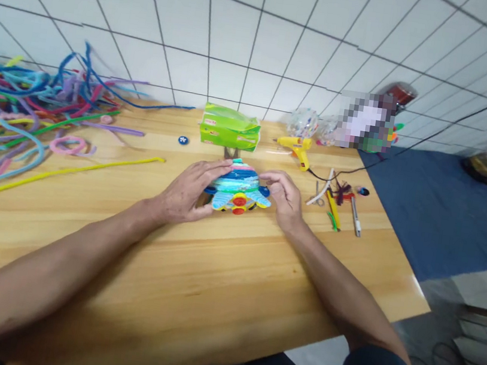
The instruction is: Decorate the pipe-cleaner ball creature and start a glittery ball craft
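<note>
A small craft toy (240, 183), wrapped in bands of blue, teal, white and pink pipe cleaner, rests at the middle of the wooden table. It has two light-blue striped fins, dark blue round parts at its sides and red discs ringed in yellow on its near end. My left hand (190, 190) grips its left side, fingers over the top and thumb low at the near edge. On the other side is my right hand (285, 197), fingers loosely bent and apart, with a fingertip close to the toy's upper right; whether it touches is unclear.
Loose pipe cleaners (22, 109) are heaped at left, with a yellow one (76, 176) lying apart. Behind the toy are a green tissue pack (230, 129) and dark scissors-like tips (230, 153). A yellow glue gun (296, 147) trails its cord rightward, near a pen (355, 216).
</note>
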A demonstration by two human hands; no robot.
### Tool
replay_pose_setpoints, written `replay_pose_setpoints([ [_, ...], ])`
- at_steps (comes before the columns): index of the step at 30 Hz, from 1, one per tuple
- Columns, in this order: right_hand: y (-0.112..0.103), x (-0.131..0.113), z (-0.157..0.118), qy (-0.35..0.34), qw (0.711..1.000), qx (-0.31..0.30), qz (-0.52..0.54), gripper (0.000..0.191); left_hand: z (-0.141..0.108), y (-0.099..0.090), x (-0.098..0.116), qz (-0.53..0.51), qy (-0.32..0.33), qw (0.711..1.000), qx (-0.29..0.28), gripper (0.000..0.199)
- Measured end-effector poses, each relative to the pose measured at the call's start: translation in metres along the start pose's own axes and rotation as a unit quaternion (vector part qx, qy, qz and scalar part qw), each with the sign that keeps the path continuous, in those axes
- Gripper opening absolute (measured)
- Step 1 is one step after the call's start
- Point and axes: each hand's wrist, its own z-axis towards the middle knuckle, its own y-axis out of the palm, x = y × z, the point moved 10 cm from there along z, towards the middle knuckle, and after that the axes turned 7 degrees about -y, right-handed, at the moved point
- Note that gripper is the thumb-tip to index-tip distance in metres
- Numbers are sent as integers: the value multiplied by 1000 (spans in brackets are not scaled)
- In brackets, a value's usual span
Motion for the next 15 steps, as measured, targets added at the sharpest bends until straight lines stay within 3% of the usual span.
replay_pose_setpoints([
  [5,-11,18,-4,38,997,65,-8,49,-4,-16,-5,-29,10,999,40,86],
  [8,-29,17,6,38,995,89,-21,49,-6,-25,-13,-39,-5,996,74,80],
  [12,-84,1,27,28,986,152,-54,44,-9,-27,-36,-38,-65,989,126,63],
  [15,-128,-16,25,35,975,193,-100,44,-10,-27,-47,-20,-98,980,172,61],
])
